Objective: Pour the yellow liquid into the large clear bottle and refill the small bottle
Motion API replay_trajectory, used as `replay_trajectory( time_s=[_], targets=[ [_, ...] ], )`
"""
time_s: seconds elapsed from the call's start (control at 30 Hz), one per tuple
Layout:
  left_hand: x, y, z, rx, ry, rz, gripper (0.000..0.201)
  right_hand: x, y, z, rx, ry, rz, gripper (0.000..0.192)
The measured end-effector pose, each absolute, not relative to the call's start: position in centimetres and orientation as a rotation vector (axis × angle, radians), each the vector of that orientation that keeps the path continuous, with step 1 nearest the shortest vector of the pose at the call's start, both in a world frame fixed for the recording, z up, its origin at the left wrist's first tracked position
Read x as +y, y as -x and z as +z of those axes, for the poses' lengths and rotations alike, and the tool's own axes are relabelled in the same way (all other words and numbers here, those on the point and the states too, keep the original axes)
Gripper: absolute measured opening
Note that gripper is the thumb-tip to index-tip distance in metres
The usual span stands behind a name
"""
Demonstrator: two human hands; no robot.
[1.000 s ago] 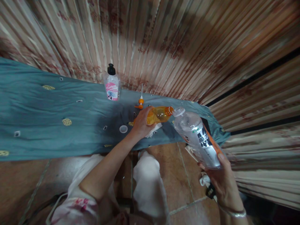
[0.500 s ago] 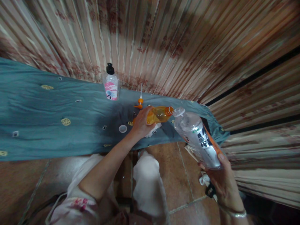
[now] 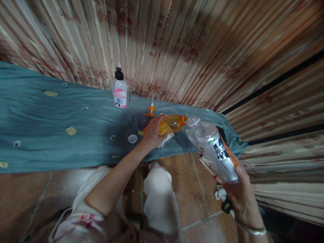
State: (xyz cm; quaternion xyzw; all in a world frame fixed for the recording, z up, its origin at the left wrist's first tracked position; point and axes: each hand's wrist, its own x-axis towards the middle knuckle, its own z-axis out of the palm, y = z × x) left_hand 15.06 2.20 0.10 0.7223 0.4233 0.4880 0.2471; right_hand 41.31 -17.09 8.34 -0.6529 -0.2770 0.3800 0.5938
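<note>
teal cloth (image 3: 50, 118) – curtain (image 3: 177, 44) behind | left hand (image 3: 152, 133) grips orange bottle (image 3: 172, 123) | right hand (image 3: 239, 194) grips clear bottle (image 3: 212, 148) – mouths seemingly touching

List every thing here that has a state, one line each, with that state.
orange bottle: uncapped, tipped on its side, held by left hand.
clear bottle: uncapped, tilted, mouth at the orange bottle's mouth, held by right hand.
pump bottle: upright, pump fitted.
orange pump: removed, lying on the blue cloth.
white cap: off, lying on the cloth.
</note>
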Motion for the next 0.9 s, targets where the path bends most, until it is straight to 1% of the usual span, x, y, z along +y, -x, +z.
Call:
replay_trajectory(
  time_s=[0.2, 0.5, 0.67, 0.9],
  targets=[
    [2.33, -15.06, -0.20, 1.133, -1.994, 1.346, 0.069, -17.41, -41.41, 8.69, -0.561, 1.568, 0.940, 0.059],
    [2.35, -15.27, -0.05, 1.141, -1.982, 1.330, 0.069, -17.54, -41.44, 8.52, -0.578, 1.548, 0.931, 0.058],
    [2.26, -15.19, 0.19, 1.133, -1.981, 1.317, 0.068, -17.59, -41.60, 8.46, -0.653, 1.547, 0.936, 0.060],
    [2.02, -15.22, 0.54, 1.142, -1.970, 1.312, 0.067, -17.57, -40.89, 8.75, -0.634, 1.544, 0.887, 0.049]
  ],
)
